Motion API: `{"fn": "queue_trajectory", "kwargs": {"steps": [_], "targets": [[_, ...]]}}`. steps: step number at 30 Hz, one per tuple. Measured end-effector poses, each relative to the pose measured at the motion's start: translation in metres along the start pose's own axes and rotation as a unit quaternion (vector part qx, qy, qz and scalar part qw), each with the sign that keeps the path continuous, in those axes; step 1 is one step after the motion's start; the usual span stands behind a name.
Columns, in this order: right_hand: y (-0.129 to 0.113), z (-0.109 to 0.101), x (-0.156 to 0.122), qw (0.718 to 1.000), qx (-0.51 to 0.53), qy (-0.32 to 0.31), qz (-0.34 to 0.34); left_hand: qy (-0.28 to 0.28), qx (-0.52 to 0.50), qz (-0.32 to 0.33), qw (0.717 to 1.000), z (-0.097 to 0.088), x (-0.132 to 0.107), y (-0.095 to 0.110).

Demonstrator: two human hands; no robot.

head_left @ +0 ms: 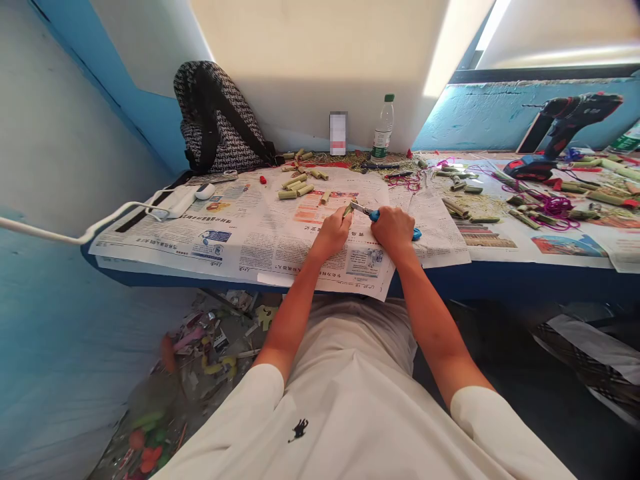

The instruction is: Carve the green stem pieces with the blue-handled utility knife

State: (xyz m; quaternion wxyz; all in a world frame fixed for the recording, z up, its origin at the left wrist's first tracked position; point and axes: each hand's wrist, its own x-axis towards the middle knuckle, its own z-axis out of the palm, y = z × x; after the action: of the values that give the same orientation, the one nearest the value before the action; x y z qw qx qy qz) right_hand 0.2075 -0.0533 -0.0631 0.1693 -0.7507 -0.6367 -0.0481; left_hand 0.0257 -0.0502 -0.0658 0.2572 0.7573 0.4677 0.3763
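Observation:
My left hand is closed around a short piece of green plant stalk, held just above the newspaper. In my right hand is a pair of scissors with blue handles, my fingers wrapped round them. The metal blades point left and meet the upper end of the stalk; whether they touch or grip it is too small to tell. Beyond my left hand lie several cut stalk pieces, pale yellow-green, with a single piece nearer to me.
At the back stand a backpack, a phone and a plastic bottle. To the right are a cordless drill, more stalks and purple string. A power strip with a white cable lies left. Litter covers the floor.

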Motion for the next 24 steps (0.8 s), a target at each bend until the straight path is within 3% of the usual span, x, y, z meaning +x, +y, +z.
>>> {"fn": "queue_trajectory", "kwargs": {"steps": [24], "targets": [[-0.0064,-0.0047,0.0009,0.999,-0.016,-0.038,0.025,0.004,0.077,-0.031,0.997,0.0032,-0.0064,0.0098]]}}
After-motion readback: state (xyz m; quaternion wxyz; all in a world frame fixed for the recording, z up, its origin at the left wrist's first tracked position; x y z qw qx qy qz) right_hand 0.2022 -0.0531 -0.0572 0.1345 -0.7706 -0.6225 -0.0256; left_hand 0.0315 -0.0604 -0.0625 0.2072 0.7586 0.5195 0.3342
